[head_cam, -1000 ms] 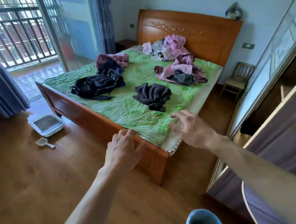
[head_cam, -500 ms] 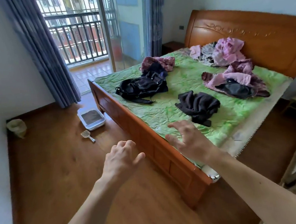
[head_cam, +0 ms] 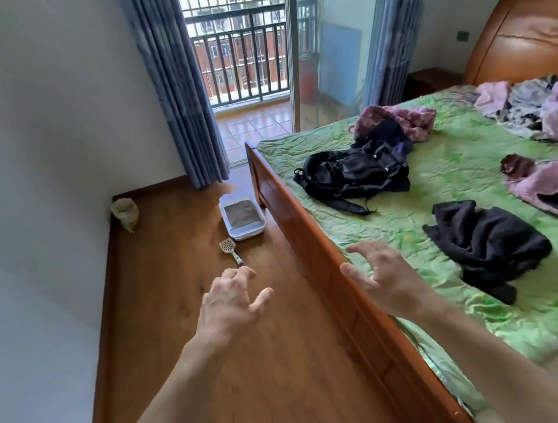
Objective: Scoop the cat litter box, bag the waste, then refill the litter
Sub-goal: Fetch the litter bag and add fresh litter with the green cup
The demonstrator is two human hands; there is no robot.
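The scooping had not begun; judging by the layout, this was the approach, with the person standing at the foot end of the bed (head_cam: 292, 217) and facing the far corner of the room. Both hands were empty and held out in front: the left hand (head_cam: 230, 304) hung over the wooden floor (head_cam: 188, 341) with its fingers (head_cam: 239, 275) loosely curled and a little apart, and the right hand (head_cam: 382, 278) hovered above the footboard with its fingers spread, touching nothing. The litter box (head_cam: 243, 216), a pale rectangular tray holding grey litter that looked fairly level, sat on the floor just beside the corner of the bed, near the curtain (head_cam: 182, 94) and the open balcony door. The scoop (head_cam: 229, 249), a small pale slotted one, lay flat on the floor just in front of the box, its handle pointing toward the person. A pale bag (head_cam: 125, 213) stood in the corner against the wall, well apart from the box; whether it held fresh litter or was meant for waste could not be told. The next move probably called for walking up the strip of floor between wall and bed, crouching, and taking the scoop by its handle.
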